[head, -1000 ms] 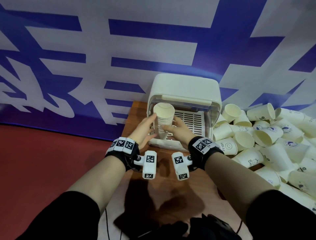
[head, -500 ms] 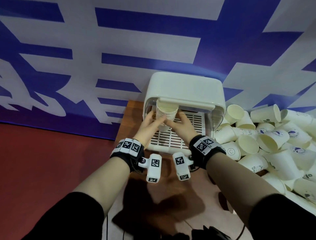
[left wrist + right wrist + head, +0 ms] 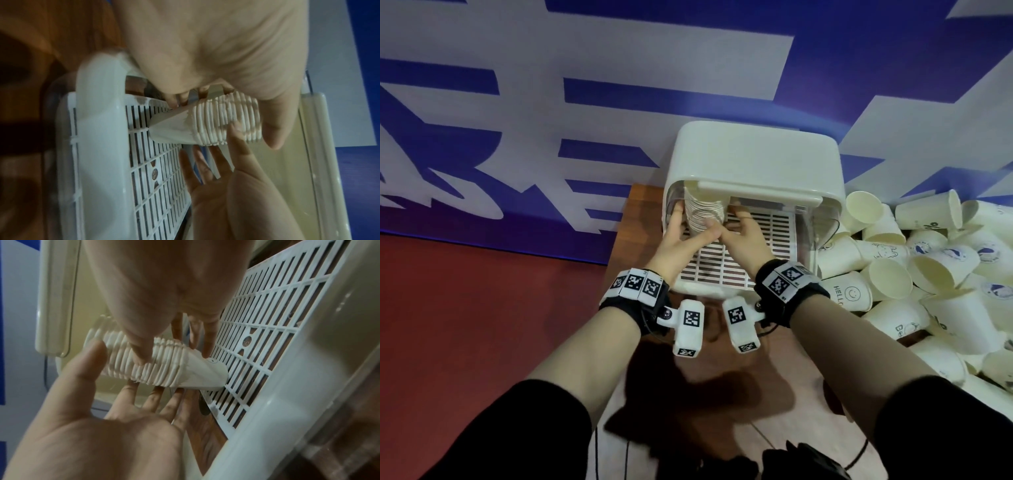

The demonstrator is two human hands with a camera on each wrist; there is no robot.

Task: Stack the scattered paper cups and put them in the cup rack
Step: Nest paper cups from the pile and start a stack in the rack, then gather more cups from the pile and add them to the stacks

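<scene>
A tall stack of nested white paper cups [image 3: 703,214] stands in the back-left corner of the white cup rack [image 3: 753,157], under its raised lid. The stack's base [image 3: 170,128] touches the slatted floor [image 3: 267,331]. My left hand [image 3: 678,240] holds the stack from the left, thumb [image 3: 273,129] along the rims and fingers behind. From the right, my right hand [image 3: 744,236] holds it too, with its thumb [image 3: 139,356] pressed on the rims and fingers on the far side. The top of the stack is hidden by the lid.
Many loose paper cups [image 3: 928,267] lie heaped on the wooden table [image 3: 640,212] right of the rack. A blue and white banner wall [image 3: 619,85] rises just behind. The table's left edge drops to red floor [image 3: 482,308].
The stack has gone from in front of the rack's opening to deep inside at the back left. Both hands have reached forward with it, still holding it.
</scene>
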